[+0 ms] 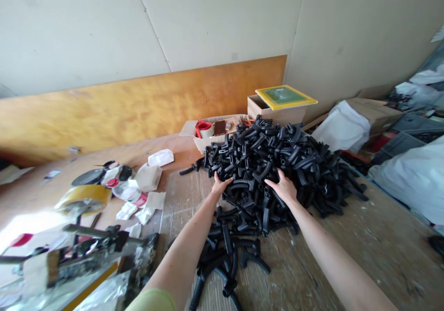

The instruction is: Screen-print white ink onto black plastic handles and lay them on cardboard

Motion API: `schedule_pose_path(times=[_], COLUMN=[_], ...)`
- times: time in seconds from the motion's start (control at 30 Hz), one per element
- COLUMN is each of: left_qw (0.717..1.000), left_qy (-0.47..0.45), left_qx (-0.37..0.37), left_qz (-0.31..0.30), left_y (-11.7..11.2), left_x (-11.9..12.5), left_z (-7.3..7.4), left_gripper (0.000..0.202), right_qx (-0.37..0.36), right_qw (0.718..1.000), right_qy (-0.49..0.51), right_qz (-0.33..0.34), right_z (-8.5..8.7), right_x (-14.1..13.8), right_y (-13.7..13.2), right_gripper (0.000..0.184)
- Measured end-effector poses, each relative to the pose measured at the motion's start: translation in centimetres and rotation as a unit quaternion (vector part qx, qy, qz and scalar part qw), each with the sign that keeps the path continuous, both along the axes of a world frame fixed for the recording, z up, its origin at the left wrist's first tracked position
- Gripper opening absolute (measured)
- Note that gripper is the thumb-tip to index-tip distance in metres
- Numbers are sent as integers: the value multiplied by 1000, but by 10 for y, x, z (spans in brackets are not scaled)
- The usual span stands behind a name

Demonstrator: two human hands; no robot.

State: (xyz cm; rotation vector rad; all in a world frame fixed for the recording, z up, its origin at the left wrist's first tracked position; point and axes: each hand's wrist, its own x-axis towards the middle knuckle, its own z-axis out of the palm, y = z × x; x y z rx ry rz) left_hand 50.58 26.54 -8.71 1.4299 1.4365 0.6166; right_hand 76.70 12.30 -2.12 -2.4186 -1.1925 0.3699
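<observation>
A big heap of black plastic handle-shaped parts point(277, 163) lies on the worn wooden table point(364, 246). Both my arms reach forward into its near side. My left hand point(219, 185) rests on the heap's left front, fingers curled over the parts. My right hand point(284, 187) lies on the heap a little to the right, fingers dug in among the parts. A trail of the same black parts point(229, 251) spreads toward me between my forearms.
A roll of yellow tape point(84, 198), crumpled papers point(144, 195) and a metal tool point(86, 251) lie at the left. Open cardboard boxes point(222, 131), one bearing a yellow-framed panel point(286, 96), stand behind the heap. White bags point(412, 177) and boxes crowd the right.
</observation>
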Motion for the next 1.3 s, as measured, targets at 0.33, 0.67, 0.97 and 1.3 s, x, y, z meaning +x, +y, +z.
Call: schedule_pose_path(times=[0.33, 0.67, 0.97, 1.3], left_qw=[996, 987, 981, 980], left_qy=[6, 32, 26, 80], left_qx=[-64, 27, 43, 24], left_qz=[-60, -158, -187, -180], left_y=[-66, -142, -61, -52], left_x=[-36, -126, -108, -15], left_z=[8, 34, 58, -9], left_gripper=[74, 76, 70, 82], right_qx=[23, 44, 225, 127], right_qw=[998, 961, 960, 952], right_qy=[54, 162, 97, 183], right_qz=[27, 220, -136, -210], right_z=[9, -6, -40, -85], right_x=[-67, -148, 13, -18], right_y=[-29, -120, -136, -102], right_gripper=[67, 50, 51, 83])
